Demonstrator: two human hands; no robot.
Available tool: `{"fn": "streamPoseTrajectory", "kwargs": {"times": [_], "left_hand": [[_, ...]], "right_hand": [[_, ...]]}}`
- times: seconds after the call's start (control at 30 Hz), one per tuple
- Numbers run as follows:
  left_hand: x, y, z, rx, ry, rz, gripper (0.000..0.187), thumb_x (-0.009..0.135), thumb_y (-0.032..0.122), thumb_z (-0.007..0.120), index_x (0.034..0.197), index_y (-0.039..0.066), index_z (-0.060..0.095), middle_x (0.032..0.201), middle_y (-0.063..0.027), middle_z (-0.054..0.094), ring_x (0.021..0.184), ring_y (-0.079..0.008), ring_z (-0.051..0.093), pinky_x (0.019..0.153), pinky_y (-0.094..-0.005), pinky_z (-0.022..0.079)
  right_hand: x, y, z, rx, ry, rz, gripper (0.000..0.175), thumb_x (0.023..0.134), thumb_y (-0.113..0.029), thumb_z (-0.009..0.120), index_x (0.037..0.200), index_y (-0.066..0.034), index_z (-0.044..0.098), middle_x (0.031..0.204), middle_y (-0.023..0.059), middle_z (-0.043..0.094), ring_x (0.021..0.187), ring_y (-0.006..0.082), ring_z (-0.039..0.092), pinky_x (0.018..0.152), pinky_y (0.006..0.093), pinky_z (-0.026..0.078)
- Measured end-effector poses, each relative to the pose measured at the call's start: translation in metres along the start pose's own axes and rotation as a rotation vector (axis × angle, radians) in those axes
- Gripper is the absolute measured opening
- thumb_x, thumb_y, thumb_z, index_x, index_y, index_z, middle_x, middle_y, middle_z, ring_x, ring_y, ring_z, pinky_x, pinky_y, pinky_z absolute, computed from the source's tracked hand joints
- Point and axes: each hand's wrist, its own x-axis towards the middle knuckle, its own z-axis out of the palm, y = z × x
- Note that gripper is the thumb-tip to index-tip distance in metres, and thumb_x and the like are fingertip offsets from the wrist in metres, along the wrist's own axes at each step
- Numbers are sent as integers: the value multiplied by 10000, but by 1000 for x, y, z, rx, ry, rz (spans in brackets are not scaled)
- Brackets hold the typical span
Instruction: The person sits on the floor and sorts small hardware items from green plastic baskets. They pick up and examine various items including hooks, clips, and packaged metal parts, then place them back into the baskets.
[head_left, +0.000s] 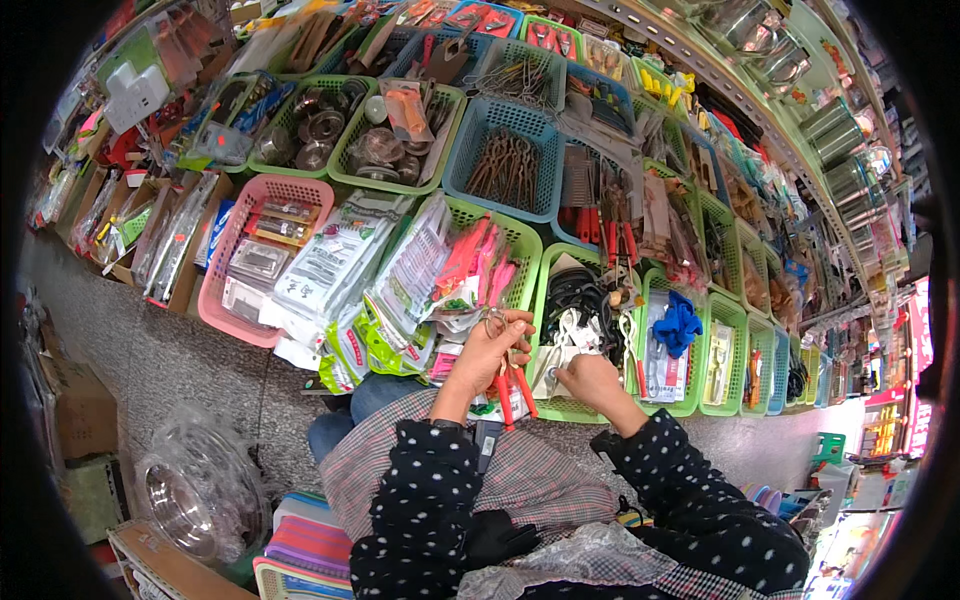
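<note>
My left hand (491, 349) grips a red-handled metal plier-like tool (517, 386). Its metal head sticks out above my fingers, and the two handles hang downward, spread apart. At the front of a green plastic basket (574, 412), my right hand (598, 384) has its fingertips closed on the end of a silver metal hand tool (553, 375); the fingers partly hide it. Inside that basket lie black looped items (574, 292) and silver plier-like tools (572, 330). Another red-handled tool (632, 352) rests along the basket's right side.
Packaged goods (337, 247) overhang a pink basket (217, 300) on the left. Behind stands a blue basket (499, 112) of rusty metal tools. A blue cloth (677, 324) lies in the neighbouring green basket. Plastic-wrapped metal basins (191, 495) stand on the floor at lower left.
</note>
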Motion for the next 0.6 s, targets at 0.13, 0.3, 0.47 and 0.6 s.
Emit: {"fn": "streamPoseTrajectory", "kwargs": {"times": [0.13, 0.3, 0.47, 0.6], "left_hand": [[0, -1, 0, -16, 9, -7, 279, 926, 185, 569, 1142, 9, 559, 959, -60, 603, 709, -81, 564, 613, -224, 531], [2, 0, -1, -16, 0, -1, 280, 929, 169, 565, 1159, 9, 560, 970, -68, 620, 705, -99, 592, 594, -227, 536], [2, 1, -1, 4, -4, -4, 298, 923, 181, 577, 1164, 7, 558, 973, -65, 620, 714, -98, 586, 601, -231, 531], [1, 3, 2, 22, -5, -27, 317, 911, 195, 600, 1164, 9, 559, 951, -60, 626, 729, -103, 589, 602, -235, 525]], "right_hand": [[11, -18, 9, -123, 6, 36, 404, 790, -394, 589, 729, -3, 674, 681, 204, 637, 683, 383, 637, 640, 447, 509], [11, -12, -1, 42, -102, 101, 339, 749, -323, 601, 755, 9, 674, 709, 193, 655, 680, 340, 656, 650, 423, 526], [-4, -2, -27, 690, -145, 164, 271, 807, -185, 603, 658, 41, 619, 539, 107, 603, 454, 176, 599, 491, 296, 487], [-21, -8, -58, 907, -160, 53, 234, 865, -150, 590, 710, 24, 579, 545, 38, 571, 478, 91, 560, 465, 228, 437]]}}
